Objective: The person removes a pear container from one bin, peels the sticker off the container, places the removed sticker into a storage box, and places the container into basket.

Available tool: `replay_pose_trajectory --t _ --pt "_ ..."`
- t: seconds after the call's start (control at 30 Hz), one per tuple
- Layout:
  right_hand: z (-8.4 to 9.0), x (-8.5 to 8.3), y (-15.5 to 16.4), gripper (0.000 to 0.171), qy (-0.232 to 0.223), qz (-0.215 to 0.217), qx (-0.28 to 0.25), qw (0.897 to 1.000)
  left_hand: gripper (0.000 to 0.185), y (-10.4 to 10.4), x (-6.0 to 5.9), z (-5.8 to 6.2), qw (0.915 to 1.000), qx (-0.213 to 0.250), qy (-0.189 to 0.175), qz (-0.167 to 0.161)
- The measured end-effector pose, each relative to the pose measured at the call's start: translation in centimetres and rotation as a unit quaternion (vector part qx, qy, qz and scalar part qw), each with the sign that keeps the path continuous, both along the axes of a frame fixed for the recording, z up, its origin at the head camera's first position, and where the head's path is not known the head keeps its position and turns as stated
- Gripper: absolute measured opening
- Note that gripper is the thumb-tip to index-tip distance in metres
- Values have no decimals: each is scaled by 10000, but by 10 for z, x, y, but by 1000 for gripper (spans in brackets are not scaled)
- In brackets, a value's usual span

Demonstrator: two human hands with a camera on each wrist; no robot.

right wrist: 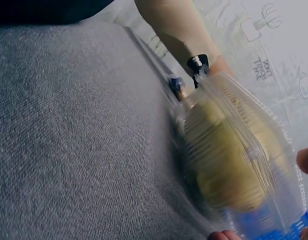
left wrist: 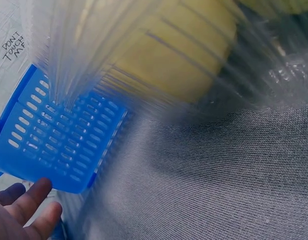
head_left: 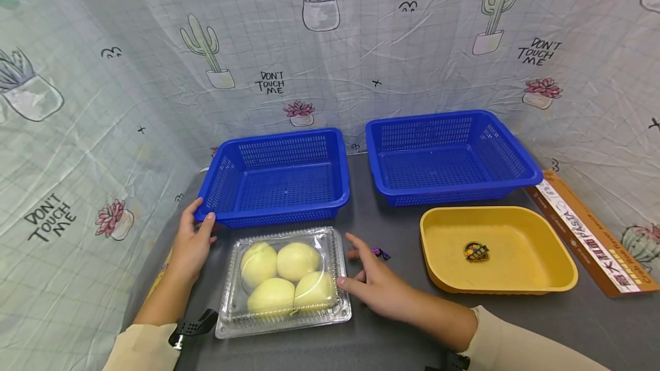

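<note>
A clear plastic clamshell box (head_left: 334,302) holds several pale yellow fruits (head_left: 271,296), their kind not plain. Behind it stands a blue basket (head_left: 289,188) with slotted walls. My left hand (head_left: 189,245) is at that basket's near left corner, thumb and forefinger pinching the rim. In the left wrist view, its other fingers (left wrist: 28,202) hang below the corner. Beside the box, my right hand (head_left: 378,285) has its fingers extended. Its thumb is at the box's right edge; whether it touches is unclear.
A second blue basket (head_left: 428,168) stands at the back right. In front of it sits a yellow tray (head_left: 515,256) with a small dark badge-like item (head_left: 476,251). A brown pasta package (head_left: 593,233) lies far right. A purple-wrapped piece (head_left: 380,253) lies past my right hand.
</note>
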State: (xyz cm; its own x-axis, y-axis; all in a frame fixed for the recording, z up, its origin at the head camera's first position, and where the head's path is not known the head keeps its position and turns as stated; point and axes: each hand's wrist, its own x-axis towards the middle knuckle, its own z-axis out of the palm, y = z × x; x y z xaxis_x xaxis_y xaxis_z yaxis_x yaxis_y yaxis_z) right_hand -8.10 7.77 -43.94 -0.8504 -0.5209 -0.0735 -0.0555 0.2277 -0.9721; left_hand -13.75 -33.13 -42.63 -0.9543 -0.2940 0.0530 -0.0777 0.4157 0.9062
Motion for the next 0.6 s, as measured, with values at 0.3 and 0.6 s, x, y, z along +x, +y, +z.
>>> replay_pose_trajectory --t 0.3,0.6 --pt "-4 3 -10 92 123 -135 23 9998 64 -1 -2 0 10000 4 -65 39" --pt "-6 8 -23 92 166 -288 -118 9994 64 -3 -4 -1 9999 6 -126 24"
